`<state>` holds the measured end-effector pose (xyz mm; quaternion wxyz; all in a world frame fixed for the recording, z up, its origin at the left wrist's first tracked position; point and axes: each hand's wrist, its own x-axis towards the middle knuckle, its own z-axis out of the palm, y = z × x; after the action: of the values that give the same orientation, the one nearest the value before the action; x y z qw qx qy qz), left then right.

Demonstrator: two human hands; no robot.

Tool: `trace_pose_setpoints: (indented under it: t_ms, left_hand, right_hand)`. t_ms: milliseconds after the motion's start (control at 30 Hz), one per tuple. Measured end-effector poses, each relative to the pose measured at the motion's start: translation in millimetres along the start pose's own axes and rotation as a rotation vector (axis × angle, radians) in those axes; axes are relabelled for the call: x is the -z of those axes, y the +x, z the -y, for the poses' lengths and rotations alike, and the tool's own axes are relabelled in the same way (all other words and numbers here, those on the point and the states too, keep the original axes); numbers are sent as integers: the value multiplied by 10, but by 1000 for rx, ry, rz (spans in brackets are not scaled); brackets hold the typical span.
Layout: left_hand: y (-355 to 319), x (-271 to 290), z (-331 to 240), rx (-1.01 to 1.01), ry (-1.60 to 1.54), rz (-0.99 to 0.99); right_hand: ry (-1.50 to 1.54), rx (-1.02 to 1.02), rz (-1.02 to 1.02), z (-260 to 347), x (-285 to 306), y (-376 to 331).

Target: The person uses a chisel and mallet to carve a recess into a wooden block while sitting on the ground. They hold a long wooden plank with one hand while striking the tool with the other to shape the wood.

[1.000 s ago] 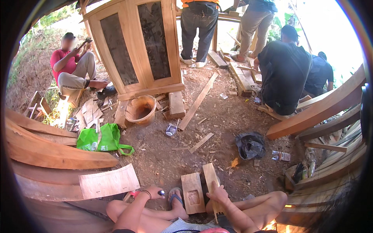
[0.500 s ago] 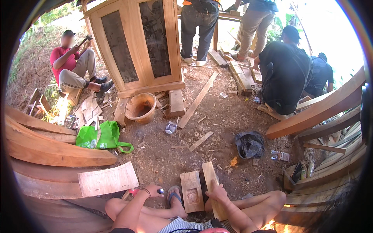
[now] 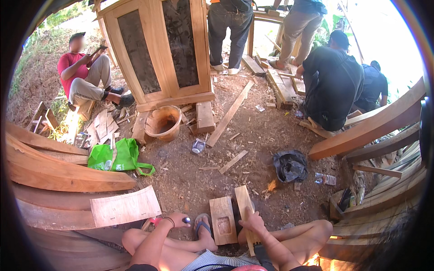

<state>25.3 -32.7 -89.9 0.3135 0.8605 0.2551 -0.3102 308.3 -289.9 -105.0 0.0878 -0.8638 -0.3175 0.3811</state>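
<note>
My left hand (image 3: 179,220) is closed around a tool whose dark, rounded end (image 3: 186,220) pokes out past the fingers; its kind cannot be made out. My right hand (image 3: 253,222) grips the side of a narrow wooden board (image 3: 243,200), which stretches away from my lap. Left of that board, between my feet, lies a thicker wooden block (image 3: 220,207) with a rectangular recess (image 3: 224,225) cut into its upper face. My sandalled left foot (image 3: 203,228) is beside the block. Something red (image 3: 155,221) shows behind my left forearm.
A thin curved wood sheet (image 3: 126,207) rests on stacked timber at the left. Ahead are a green bag (image 3: 120,155), a bucket (image 3: 163,124), a panelled wooden cabinet (image 3: 158,49) and a black plastic bag (image 3: 290,166). Several people sit, crouch or stand around; beams (image 3: 366,131) lie at the right.
The view has shifted very slightly. Both hands keep their holds, and the board stays nearly in place; a dark shape beside its near end shows more now.
</note>
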Motion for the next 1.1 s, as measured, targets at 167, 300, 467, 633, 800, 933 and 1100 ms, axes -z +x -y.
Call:
trace_pose_setpoints:
  t_ms: [167,300,467,633,800,933,1100]
  left_hand:
    - [-31,16,-32,7,-56,12]
    - [-82,77,-136,29,25,-15]
    - [-16,13,-36,22,2,-8]
    - [6,-52,26,3,20,-25]
    - [1,-25,-9,17,-10,6]
    - [9,-54,17,8,-28,2]
    - [13,-102,57,-6,-27,-30]
  right_hand:
    - [0,-31,12,-6,-13,22]
    - [7,-39,24,19,7,-1]
    - [-6,-22,10,-12,-21,10]
    - [-37,-31,39,69,40,-26]
    - [-42,-27,35,45,46,-19]
    - [-52,-17,40,45,65,-17]
    - [-44,-13,43,89,58,-4]
